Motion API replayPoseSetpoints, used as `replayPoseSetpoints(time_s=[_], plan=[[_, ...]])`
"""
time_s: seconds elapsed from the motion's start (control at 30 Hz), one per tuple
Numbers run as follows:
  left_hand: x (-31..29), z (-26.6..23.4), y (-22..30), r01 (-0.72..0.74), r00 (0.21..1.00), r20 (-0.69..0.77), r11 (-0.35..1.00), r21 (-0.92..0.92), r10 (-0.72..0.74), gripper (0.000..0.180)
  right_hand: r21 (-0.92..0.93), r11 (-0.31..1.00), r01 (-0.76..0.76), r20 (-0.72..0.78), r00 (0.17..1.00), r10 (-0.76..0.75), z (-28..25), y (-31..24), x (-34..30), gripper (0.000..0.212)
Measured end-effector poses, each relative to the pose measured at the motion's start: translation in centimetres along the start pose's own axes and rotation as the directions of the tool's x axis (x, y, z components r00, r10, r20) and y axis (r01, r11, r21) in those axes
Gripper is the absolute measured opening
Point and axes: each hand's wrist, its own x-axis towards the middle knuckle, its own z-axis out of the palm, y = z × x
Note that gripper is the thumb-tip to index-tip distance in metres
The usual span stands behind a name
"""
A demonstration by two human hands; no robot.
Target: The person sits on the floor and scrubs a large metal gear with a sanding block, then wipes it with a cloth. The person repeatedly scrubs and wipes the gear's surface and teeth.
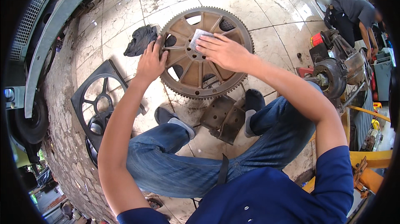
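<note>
A large rusty-brown flywheel (183,81) with a toothed rim and spokes lies before me, face up. Across its hub my right hand (225,51) presses a folded grey piece of sandpaper (202,36), the fingers close together on top of it. Part of the sandpaper is hidden under those fingers. At the left edge of the flywheel rests my left hand (152,61), its fingers stretched out and the thumb apart, touching the toothed rim. What supports the flywheel from below is mostly hidden.
A black cloth (142,41) lies left of the flywheel. A black fan shroud (121,78) is on the left, and dark metal plates (223,118) lie between my feet. At right stands a greasy axle assembly (333,72); beyond it a person (354,13) bends over a grey box.
</note>
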Motion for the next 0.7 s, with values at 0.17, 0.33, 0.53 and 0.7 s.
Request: replayPoseSetpoints(time_s=[0.17, 0.33, 0.53, 0.7], plan=[[1.0, -0.4, 0.5, 0.007, 1.000, 0.005, 1.000, 0.031, -0.007, 0.062, 0.242, 0.970, 0.009, 0.072, 0.997, -0.028, 1.2, -1.5, 1.2, 0.044], [0.8, 0.0, 1.3, 0.097, 0.995, 0.017, 0.989, -0.113, -0.096, 0.060, 0.069, 0.996, -0.058, 0.064, 0.997, 0.053, 0.4, 1.0, 0.9, 0.045], [0.5, 0.9, 1.2, 0.151, 0.987, -0.019, 0.954, -0.259, -0.161, 0.058, 0.138, 0.989, 0.054, 0.025, 0.998, -0.058, 0.4, -1.1, 1.8, 0.043], [0.7, 1.4, 0.8, 0.141, 0.989, -0.017, 0.961, -0.238, -0.150, 0.061, 0.061, 0.995, -0.079, 0.019, 0.997, 0.078, 0.9, 0.2, 2.5, 0.043]])
